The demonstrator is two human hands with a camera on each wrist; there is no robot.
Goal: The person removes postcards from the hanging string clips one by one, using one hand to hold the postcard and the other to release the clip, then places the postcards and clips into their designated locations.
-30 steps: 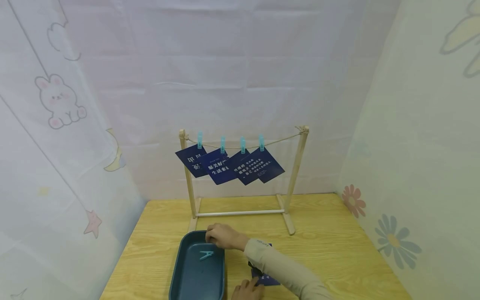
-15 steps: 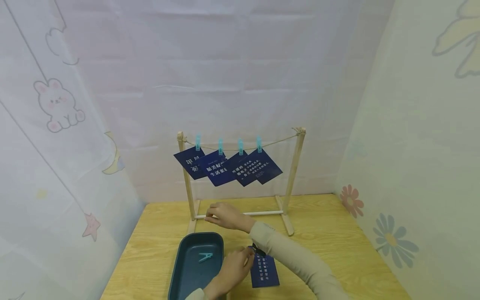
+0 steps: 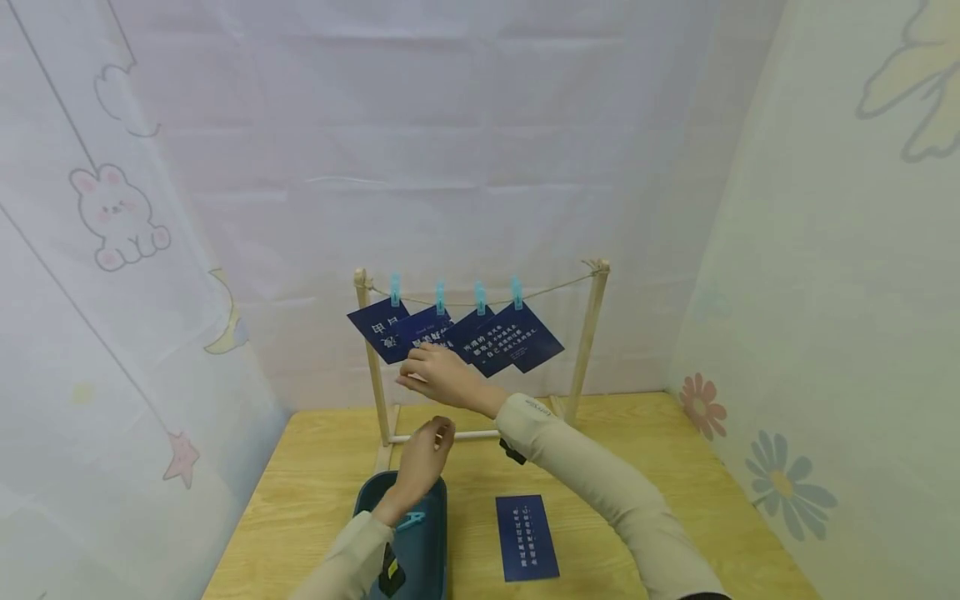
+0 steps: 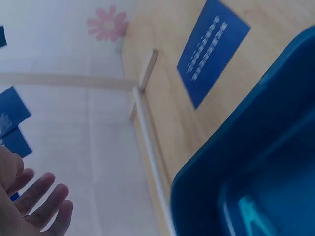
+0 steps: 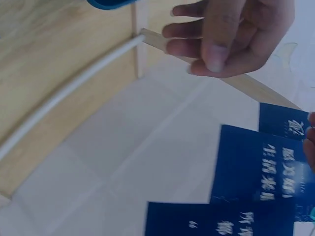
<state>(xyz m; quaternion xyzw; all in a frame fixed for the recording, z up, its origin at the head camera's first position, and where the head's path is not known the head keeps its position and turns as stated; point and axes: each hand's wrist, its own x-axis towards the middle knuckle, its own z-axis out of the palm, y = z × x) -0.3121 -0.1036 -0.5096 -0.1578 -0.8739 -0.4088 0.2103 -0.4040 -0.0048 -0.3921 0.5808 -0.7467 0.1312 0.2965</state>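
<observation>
My right hand [image 3: 444, 377] is raised in front of the hanging cards, its fingers loosely bent, and overlaps the second card from the left in the head view. Lower and nearer, my left hand [image 3: 422, 457] is above the far end of the tray, fingers loosely curled, nothing visible in it. Several dark blue cards with white writing [image 3: 517, 337] hang by a corner from a string, each under a light blue clothespin [image 3: 517, 293]. The right wrist view shows a hand [image 5: 236, 37] with bent fingers holding nothing visible, beside the hanging cards [image 5: 246, 162].
A wooden rack [image 3: 588, 342] with a white crossbar [image 3: 472, 435] carries the string. In the dark blue tray [image 3: 444, 542] lies a clothespin [image 3: 411, 521]. One blue card [image 3: 527, 537] lies on the wooden table [image 3: 637, 492], right of the tray. White printed cloth surrounds the table.
My right hand has risen from the tray's far end to the hanging cards. My left hand has left the card on the table and moved up and left, over the tray.
</observation>
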